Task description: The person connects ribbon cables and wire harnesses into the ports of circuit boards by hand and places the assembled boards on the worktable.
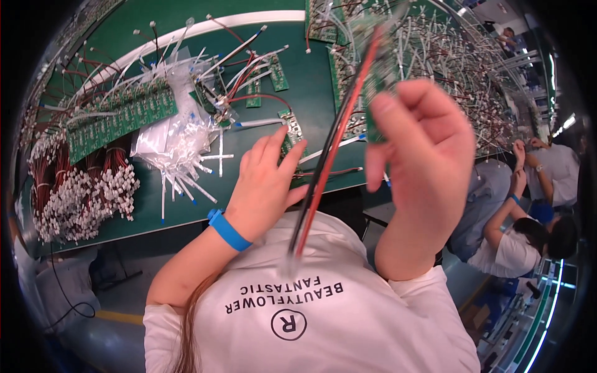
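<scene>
My right hand [429,137] is raised over the front edge of the bench, pinching a green circuit board [375,81] between thumb and fingers. The board is blurred by motion. A red and black wire pair [333,140] hangs slantwise across the view, its lower end in front of my shirt. My left hand [267,171], with a blue wristband, lies on the bench with its fingers spread. Its fingertips touch a small green circuit board [290,124] with white parts, partly hidden under them. A white flat cable [261,122] and a red wire run from that board.
On the left stand a row of joined green boards [124,118], bundled wires with white connectors [93,199] and a plastic bag of white flat cables [180,137]. Many wired boards [448,81] crowd the right of the green bench [205,233]. Co-workers [519,242] sit at right.
</scene>
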`<state>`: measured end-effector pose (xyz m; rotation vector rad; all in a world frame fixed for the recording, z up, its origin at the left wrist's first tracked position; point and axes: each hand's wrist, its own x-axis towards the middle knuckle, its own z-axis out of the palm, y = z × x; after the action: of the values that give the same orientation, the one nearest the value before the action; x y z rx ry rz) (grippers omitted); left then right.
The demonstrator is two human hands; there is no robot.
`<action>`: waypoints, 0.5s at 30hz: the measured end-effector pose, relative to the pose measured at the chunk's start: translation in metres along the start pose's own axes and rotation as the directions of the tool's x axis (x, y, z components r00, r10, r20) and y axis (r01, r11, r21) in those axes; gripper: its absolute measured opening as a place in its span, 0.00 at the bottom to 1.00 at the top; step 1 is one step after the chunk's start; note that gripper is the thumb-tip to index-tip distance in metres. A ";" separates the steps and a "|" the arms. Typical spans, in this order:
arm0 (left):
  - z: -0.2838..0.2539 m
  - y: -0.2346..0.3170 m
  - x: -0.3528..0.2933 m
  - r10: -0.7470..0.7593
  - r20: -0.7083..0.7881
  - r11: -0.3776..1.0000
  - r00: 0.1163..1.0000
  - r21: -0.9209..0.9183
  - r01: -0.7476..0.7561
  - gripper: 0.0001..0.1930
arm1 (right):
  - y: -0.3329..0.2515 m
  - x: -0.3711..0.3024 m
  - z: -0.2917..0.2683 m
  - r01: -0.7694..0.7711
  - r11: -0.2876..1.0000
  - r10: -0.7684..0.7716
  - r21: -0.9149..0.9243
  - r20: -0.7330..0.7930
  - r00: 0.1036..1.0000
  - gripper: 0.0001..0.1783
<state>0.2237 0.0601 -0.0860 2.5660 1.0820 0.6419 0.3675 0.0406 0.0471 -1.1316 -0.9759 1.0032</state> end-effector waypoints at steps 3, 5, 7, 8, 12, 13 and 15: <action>-0.006 0.005 -0.002 -0.053 -0.114 0.985 0.992 -0.171 0.033 0.45 | 0.003 -0.014 -0.004 -0.114 0.991 0.104 0.076 0.124 0.987 0.03; -0.018 0.011 -0.009 -0.070 -0.134 0.984 0.988 -0.170 0.047 0.46 | -0.002 -0.021 -0.007 -0.208 0.975 0.193 0.081 0.163 0.968 0.05; -0.038 0.017 -0.020 -0.108 -0.175 0.977 0.979 -0.200 0.071 0.47 | -0.007 -0.025 -0.011 -0.220 0.971 0.198 0.096 0.194 0.961 0.05; -0.037 0.019 -0.031 -0.137 -0.313 0.948 0.940 -0.317 0.032 0.43 | -0.009 -0.026 -0.012 -0.322 0.939 0.285 0.120 0.253 0.925 0.05; -0.060 0.016 -0.057 -0.204 -0.530 0.875 0.823 -0.476 -0.090 0.20 | 0.000 -0.031 -0.026 -0.527 0.837 0.393 0.148 0.507 0.767 0.07; -0.060 0.019 -0.055 -0.232 -0.672 0.835 0.703 -0.509 -0.211 0.15 | 0.005 -0.038 -0.023 -0.519 0.819 0.354 0.245 0.496 0.793 0.08; -0.076 0.028 -0.062 -0.313 -0.579 0.740 0.753 -0.645 -0.189 0.17 | 0.004 -0.043 -0.021 -0.551 0.801 0.366 0.234 0.538 0.760 0.08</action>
<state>0.1642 0.0022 -0.0269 1.6491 0.8567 1.6642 0.3763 -0.0049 0.0360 -0.8223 -0.8202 1.8664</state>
